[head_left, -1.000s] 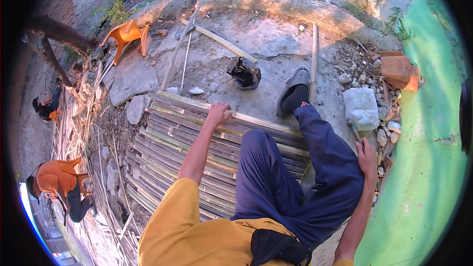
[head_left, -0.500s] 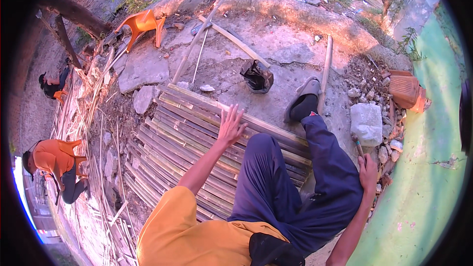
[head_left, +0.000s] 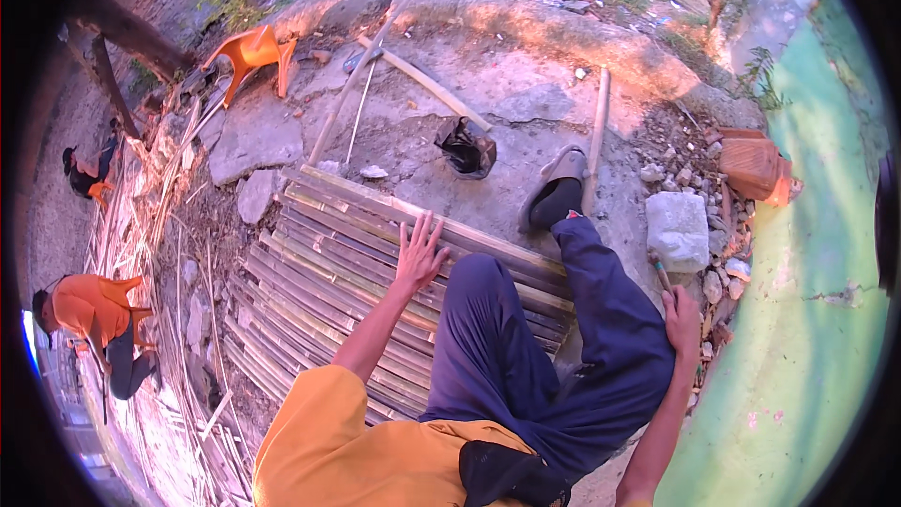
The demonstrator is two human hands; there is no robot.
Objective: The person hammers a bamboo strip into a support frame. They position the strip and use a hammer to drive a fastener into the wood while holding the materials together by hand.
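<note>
Currently the left hand (head_left: 419, 258) hovers spread and released over the bamboo mat (head_left: 357, 291). Beside the mat, the right hand (head_left: 682, 319) is clenched on a tool handle (head_left: 660, 272). Mat slats appear stiff, light and splintery; take hold at the edge rail.

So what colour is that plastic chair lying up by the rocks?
Orange; the plastic chair shows clearly in the head view, tipped over at upper left.

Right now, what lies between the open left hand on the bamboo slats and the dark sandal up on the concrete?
In the head view, between the left hand and the dark sandal lie the far bamboo slats, then bare cracked concrete.
</note>
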